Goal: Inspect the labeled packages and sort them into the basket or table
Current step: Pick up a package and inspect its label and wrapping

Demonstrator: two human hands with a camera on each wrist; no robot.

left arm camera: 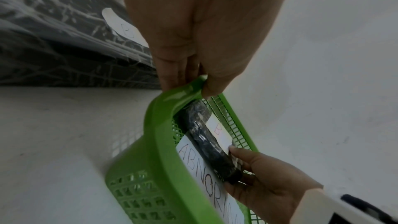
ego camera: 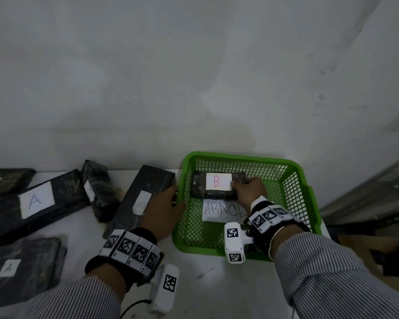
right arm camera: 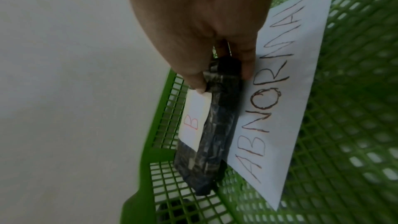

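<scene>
- I see my right hand [ego camera: 249, 191] reaching into the basket [ego camera: 295, 178], fingers [right arm camera: 193, 76] pinching the end of the B package [ego camera: 203, 187], which lies at the far wall.
- My left hand [ego camera: 161, 215] grips the basket's near-left rim, fingers curled over it.
- An ABNORMAL sheet [right arm camera: 286, 91] lies just beside the right fingers.
- Left of my left fingers, another B package [ego camera: 134, 199] and two A packages [ego camera: 32, 203] rest on the surface [ego camera: 205, 286].

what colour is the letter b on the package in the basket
Red, on a white label; clearest in the head view.
</scene>
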